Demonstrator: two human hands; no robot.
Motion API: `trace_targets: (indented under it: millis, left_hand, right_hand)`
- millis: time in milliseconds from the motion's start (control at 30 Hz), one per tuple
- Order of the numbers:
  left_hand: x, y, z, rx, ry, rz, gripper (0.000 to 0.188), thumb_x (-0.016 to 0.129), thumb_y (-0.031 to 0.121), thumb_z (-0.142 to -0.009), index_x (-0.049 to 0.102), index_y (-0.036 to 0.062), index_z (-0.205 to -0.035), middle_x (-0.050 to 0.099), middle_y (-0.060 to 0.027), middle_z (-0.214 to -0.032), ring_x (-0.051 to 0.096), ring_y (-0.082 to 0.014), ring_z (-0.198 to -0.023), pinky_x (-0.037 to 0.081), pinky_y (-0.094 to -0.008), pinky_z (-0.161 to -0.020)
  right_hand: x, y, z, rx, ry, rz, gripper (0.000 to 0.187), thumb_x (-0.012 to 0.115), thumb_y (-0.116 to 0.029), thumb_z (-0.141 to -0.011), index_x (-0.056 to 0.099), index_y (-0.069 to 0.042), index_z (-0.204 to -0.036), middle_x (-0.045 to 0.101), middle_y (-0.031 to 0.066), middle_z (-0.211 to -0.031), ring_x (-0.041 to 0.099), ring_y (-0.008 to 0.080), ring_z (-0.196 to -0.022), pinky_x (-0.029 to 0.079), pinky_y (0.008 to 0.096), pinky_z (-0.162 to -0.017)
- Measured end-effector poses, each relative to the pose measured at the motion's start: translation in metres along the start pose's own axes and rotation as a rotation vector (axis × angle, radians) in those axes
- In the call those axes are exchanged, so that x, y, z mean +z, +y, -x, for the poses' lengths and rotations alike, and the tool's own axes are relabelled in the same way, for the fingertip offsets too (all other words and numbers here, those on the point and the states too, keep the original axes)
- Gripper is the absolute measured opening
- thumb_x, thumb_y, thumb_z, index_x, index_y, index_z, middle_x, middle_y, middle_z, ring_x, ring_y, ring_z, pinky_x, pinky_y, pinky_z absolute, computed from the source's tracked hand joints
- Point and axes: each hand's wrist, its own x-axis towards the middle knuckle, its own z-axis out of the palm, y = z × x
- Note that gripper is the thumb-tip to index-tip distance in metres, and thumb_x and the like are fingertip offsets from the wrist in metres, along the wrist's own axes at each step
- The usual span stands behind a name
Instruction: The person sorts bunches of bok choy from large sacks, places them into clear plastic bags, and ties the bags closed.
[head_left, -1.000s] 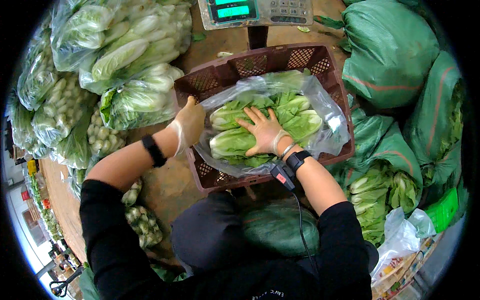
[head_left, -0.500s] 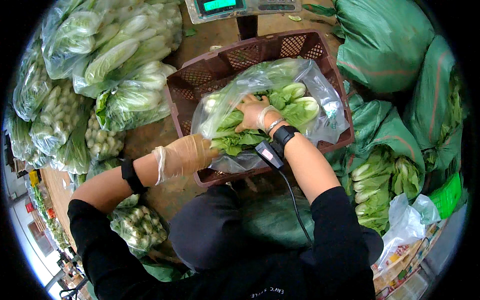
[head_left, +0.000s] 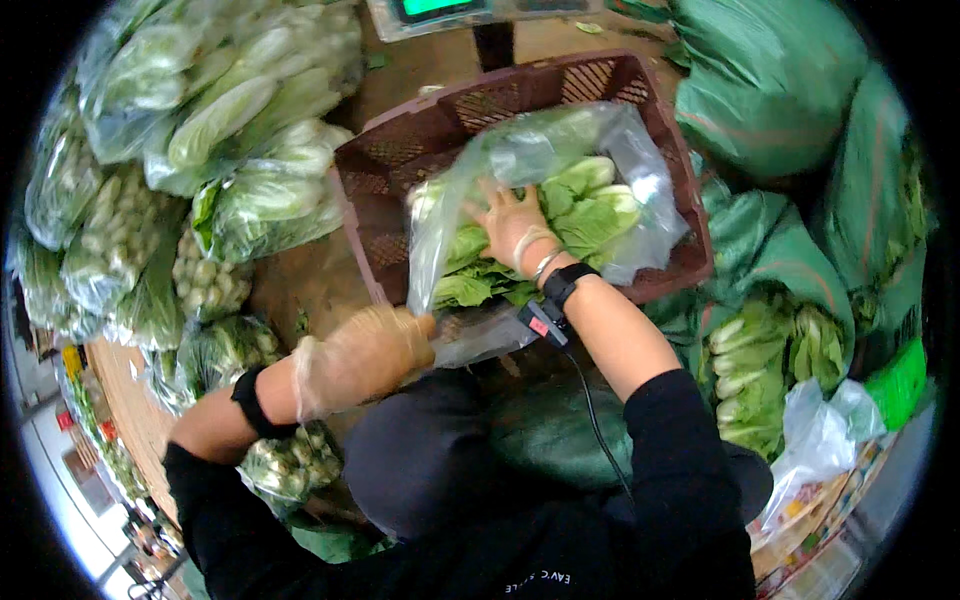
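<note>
A brown plastic crate (head_left: pixel 365 240) holds a clear plastic bag (head_left: pixel 645 230) with heads of leafy green cabbage (head_left: pixel 585 215) in it. My right hand (head_left: pixel 515 230), in a thin clear glove, lies on the greens inside the bag with its fingers spread. At the crate's near left corner my left hand (head_left: pixel 375 350), also gloved and smeared by motion, is closed on the near edge of the bag. The bag's film stretches from that hand toward the greens.
Bagged vegetables (head_left: pixel 265 190) are piled on the left. Green woven sacks (head_left: pixel 770 90) stand on the right, one open with cabbages (head_left: pixel 745 370) showing. A scale (head_left: pixel 480 12) sits beyond the crate. A cable (head_left: pixel 595 420) hangs from a small device at my right wrist.
My left hand has moved down toward me, drawing the bag's edge with it. My right hand has shifted slightly right, its fingers still spread on the greens.
</note>
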Motion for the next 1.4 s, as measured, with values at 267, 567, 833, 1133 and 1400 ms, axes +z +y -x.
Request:
trace_targets:
  millis: [267,567,833,1133,1400]
  left_hand:
    - [-0.065,-0.014,0.031,-0.300,0.526,0.270,0.024,0.059,-0.005,-0.058,0.035,0.0011,-0.061,0.038,-0.0115,-0.064,0.040,-0.0280,-0.057,0.033,-0.0340,-0.051]
    - [-0.122,0.014,0.027,0.115,0.236,0.402,0.048,0.069,0.029,-0.073,0.058,0.0065,-0.114,0.058,-0.0188,-0.110,0.058,-0.0285,-0.096,0.045,-0.0359,-0.081]
    - [0.050,-0.103,-0.124,-0.283,0.028,-0.173,0.070,0.059,0.011,-0.075,0.025,0.0108,-0.136,0.026,-0.0235,-0.138,0.041,-0.0511,-0.109,0.037,-0.0501,-0.093]
    - [0.018,-0.050,-0.126,-0.315,-0.112,-0.211,0.075,0.060,0.006,-0.070,0.024,0.0014,-0.136,0.021,-0.0234,-0.141,0.028,-0.0403,-0.126,0.033,-0.0435,-0.099]
    - [-0.139,0.162,-0.180,0.209,-0.265,0.767,0.054,0.057,0.031,-0.074,0.053,-0.0083,-0.111,0.062,-0.0154,-0.098,0.059,-0.0216,-0.090,0.043,-0.0314,-0.085]
  right_hand:
    - [-0.002,-0.008,0.007,0.011,-0.069,0.134,0.081,0.058,-0.042,-0.079,0.008,-0.029,-0.142,0.012,0.0106,-0.147,0.013,0.0279,-0.135,0.019,0.0578,-0.101]
    - [-0.022,0.022,0.026,-0.098,0.306,-0.428,0.077,0.067,-0.039,-0.067,0.036,-0.017,-0.134,0.023,0.0195,-0.141,0.020,0.0358,-0.130,0.023,0.0563,-0.100]
    - [-0.096,0.186,0.120,0.356,0.448,-0.664,0.055,0.057,-0.035,-0.077,0.046,-0.008,-0.123,0.051,0.0186,-0.119,0.049,0.0337,-0.110,0.044,0.0470,-0.086]
    - [-0.121,0.222,0.293,0.322,0.305,-1.235,0.047,0.049,-0.041,-0.088,0.053,-0.007,-0.120,0.058,0.0090,-0.111,0.058,0.0201,-0.096,0.048,0.0301,-0.081]
    - [0.220,0.189,0.513,1.029,0.565,-1.561,0.029,0.050,-0.032,-0.089,0.058,-0.006,-0.098,0.052,-0.0016,-0.070,0.045,0.0087,-0.058,0.039,0.0240,-0.050]
